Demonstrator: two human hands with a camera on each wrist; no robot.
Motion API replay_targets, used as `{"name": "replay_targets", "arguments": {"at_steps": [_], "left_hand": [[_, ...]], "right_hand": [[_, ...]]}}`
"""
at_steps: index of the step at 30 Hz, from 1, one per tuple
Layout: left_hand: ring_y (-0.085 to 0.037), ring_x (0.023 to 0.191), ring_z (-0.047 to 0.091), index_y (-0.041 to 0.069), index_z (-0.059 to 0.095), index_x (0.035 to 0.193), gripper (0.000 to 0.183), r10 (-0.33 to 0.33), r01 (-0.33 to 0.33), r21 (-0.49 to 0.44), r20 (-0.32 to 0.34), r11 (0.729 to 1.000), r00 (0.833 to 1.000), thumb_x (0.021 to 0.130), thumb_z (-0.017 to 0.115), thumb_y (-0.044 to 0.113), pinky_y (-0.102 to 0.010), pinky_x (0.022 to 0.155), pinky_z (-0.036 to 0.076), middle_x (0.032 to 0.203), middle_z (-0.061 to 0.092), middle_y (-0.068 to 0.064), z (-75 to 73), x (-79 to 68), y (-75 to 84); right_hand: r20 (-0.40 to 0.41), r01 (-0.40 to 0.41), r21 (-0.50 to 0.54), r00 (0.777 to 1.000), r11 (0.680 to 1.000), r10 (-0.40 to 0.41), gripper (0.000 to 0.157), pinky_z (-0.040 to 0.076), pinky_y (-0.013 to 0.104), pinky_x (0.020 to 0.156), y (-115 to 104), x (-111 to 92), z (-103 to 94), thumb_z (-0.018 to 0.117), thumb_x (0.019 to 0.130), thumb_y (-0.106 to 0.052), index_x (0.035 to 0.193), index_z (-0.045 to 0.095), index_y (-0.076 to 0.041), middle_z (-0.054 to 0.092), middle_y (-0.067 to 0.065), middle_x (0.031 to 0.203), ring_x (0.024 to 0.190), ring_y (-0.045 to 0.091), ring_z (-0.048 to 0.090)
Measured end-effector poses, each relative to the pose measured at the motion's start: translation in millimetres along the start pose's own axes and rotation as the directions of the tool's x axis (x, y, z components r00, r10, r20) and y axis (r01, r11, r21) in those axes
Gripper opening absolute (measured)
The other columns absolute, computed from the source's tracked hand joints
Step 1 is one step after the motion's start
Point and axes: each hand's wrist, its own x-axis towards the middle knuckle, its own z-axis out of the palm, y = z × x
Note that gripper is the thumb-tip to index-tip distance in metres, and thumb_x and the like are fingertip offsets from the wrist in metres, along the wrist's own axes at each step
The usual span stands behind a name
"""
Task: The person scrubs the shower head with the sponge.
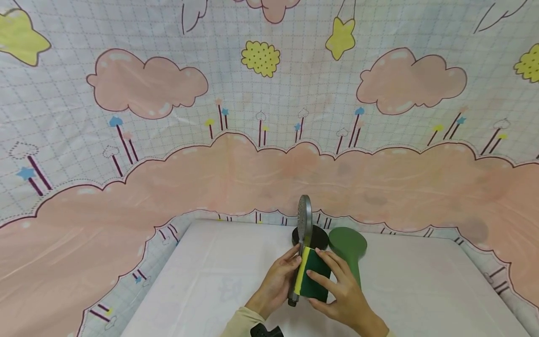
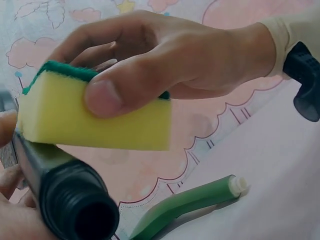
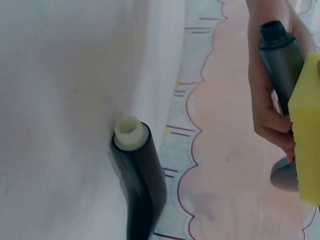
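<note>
My left hand [image 1: 273, 281] grips a dark grey handheld shower head [image 1: 308, 220] by its handle and holds it upright, with its round head at the top. The threaded end [image 2: 82, 200] of the handle faces the left wrist camera. In my right hand [image 1: 347, 295] is a yellow sponge with a green scouring side [image 1: 318, 276], pinched between thumb and fingers. The sponge's yellow side lies against the handle. At the right edge of the right wrist view the sponge [image 3: 306, 130] partly covers the shower head.
On the white table [image 1: 210, 267], a green shower head [image 1: 347, 241] lies just right of the hands, with a pale connector end [image 2: 239, 186]. A black round object [image 1: 321, 238] sits behind the grey shower head, partly hidden. A patterned cloth [image 1: 252, 173] hangs behind the table.
</note>
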Motion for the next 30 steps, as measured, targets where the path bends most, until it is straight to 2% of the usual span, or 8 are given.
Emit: {"name": "replay_targets", "arguments": {"at_steps": [3, 7, 14, 19, 24, 30], "left_hand": [[-0.015, 0.127, 0.054, 0.011, 0.028, 0.155, 0.065, -0.004, 0.004, 0.000, 0.017, 1.000, 1.000, 0.099, 0.057, 0.027, -0.032, 0.104, 0.046, 0.146, 0.050, -0.011, 0.2, -0.6, 1.2], [-0.014, 0.124, 0.056, 0.010, 0.028, 0.155, 0.066, -0.002, 0.002, 0.002, 0.025, 1.000, 1.000, 0.099, 0.058, 0.027, -0.030, 0.101, 0.048, 0.150, 0.045, -0.013, 1.3, -1.3, 2.6], [-0.015, 0.125, 0.055, 0.003, 0.033, 0.152, 0.062, 0.031, -0.032, 0.025, 0.062, 0.999, 0.998, 0.100, 0.057, 0.025, -0.032, 0.103, 0.048, 0.145, 0.050, -0.012, 1.4, -1.9, 2.1], [-0.016, 0.128, 0.052, 0.000, 0.032, 0.151, 0.060, 0.061, -0.069, 0.073, 0.097, 0.995, 0.993, 0.102, 0.053, 0.026, -0.033, 0.106, 0.046, 0.147, 0.047, -0.013, 3.7, -3.2, 2.0], [-0.016, 0.128, 0.050, 0.001, 0.034, 0.151, 0.055, 0.079, -0.086, 0.094, 0.085, 0.992, 0.993, 0.104, 0.049, 0.026, -0.033, 0.106, 0.045, 0.146, 0.047, -0.012, 6.2, -2.8, 2.5], [-0.016, 0.132, 0.048, 0.003, 0.035, 0.150, 0.054, 0.083, -0.086, 0.075, 0.047, 0.993, 0.995, 0.104, 0.046, 0.029, -0.032, 0.109, 0.042, 0.147, 0.047, -0.014, 6.6, -1.5, 3.8]], "right_hand": [[0.019, 0.005, 0.005, 1.000, 1.000, -0.005, 0.045, 0.021, 0.021, 0.120, -4, -4, 1.6, 0.067, 0.088, -0.053, 0.119, 0.070, -0.020, 0.053, 0.022, 0.140, 0.130, 0.030, 0.044], [0.027, 0.013, 0.012, 1.000, 1.000, -0.013, 0.045, 0.021, 0.020, 0.120, -6, -7, 2.1, 0.067, 0.088, -0.052, 0.119, 0.070, -0.020, 0.053, 0.023, 0.140, 0.129, 0.030, 0.045], [-0.014, -0.004, -0.001, 1.000, 1.000, 0.004, 0.045, 0.022, 0.021, 0.119, 1, -3, -0.3, 0.066, 0.089, -0.053, 0.118, 0.070, -0.018, 0.053, 0.024, 0.139, 0.130, 0.031, 0.044], [-0.048, -0.019, 0.004, 0.999, 1.000, 0.019, 0.045, 0.022, 0.022, 0.119, 6, 0, -0.8, 0.066, 0.089, -0.052, 0.116, 0.071, -0.017, 0.053, 0.025, 0.138, 0.130, 0.033, 0.045], [-0.046, -0.014, 0.001, 0.999, 1.000, 0.014, 0.045, 0.022, 0.022, 0.119, 3, -5, 2.1, 0.066, 0.089, -0.052, 0.117, 0.071, -0.017, 0.053, 0.025, 0.139, 0.130, 0.033, 0.045], [-0.009, -0.003, 0.013, 1.000, 1.000, 0.003, 0.044, 0.022, 0.020, 0.119, -4, -10, 2.8, 0.068, 0.087, -0.050, 0.118, 0.070, -0.018, 0.054, 0.025, 0.139, 0.129, 0.031, 0.046]]}}
